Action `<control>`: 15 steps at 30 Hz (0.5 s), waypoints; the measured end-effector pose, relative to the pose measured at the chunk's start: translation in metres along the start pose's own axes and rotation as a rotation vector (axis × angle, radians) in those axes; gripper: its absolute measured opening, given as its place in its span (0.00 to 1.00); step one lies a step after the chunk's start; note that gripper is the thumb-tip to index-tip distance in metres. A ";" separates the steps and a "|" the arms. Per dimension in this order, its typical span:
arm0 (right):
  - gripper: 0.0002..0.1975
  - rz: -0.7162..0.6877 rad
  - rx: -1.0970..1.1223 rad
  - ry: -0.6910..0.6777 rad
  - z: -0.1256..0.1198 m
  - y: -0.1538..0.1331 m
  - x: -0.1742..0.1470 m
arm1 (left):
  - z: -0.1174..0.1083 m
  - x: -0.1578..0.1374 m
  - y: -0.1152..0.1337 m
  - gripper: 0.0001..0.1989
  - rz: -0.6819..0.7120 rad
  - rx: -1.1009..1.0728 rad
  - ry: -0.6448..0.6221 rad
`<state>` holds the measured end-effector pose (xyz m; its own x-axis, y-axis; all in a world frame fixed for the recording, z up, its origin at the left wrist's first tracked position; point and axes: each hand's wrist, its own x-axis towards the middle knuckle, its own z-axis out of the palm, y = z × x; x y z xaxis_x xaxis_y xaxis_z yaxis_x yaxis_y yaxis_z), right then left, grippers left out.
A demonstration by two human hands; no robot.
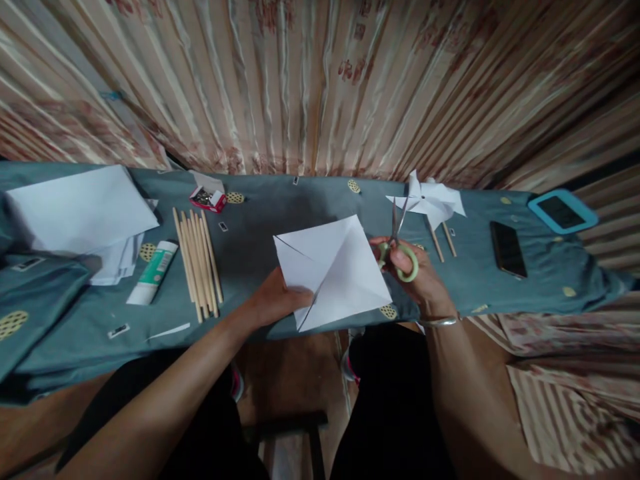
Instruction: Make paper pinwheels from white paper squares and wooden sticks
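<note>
My left hand (283,297) pinches a white square sheet of paper (345,267) by its near left edge, thumb on top. Diagonal creases cross the sheet, and slits run inward from two of its left corners. In my right hand (415,267) is a pair of scissors (405,261) with pale green handles. Their blades stand slightly apart and point away from me, beside the sheet's right edge. Just beyond the blades lie white paper pinwheels (435,200) on wooden sticks (443,243).
Left on the cloth-covered table (280,200) are a paper stack (85,207), a glue stick (154,272), several wooden sticks (197,263), a small red box (207,197) of metal pins and a paper scrap (169,331). Right lie a phone (509,249) and a blue-framed device (563,211). Curtains (300,87) hang behind.
</note>
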<state>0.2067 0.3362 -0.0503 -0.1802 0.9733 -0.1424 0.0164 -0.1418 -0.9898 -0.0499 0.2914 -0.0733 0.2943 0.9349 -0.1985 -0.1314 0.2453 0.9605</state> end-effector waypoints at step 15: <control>0.09 -0.019 0.386 0.345 0.039 0.009 0.010 | -0.006 0.009 0.005 0.17 0.025 -0.494 -0.026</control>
<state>0.1666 0.3380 -0.0604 0.1585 0.9701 -0.1839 -0.3591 -0.1169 -0.9259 -0.0533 0.3026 -0.0711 0.3083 0.9368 -0.1655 -0.5701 0.3212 0.7562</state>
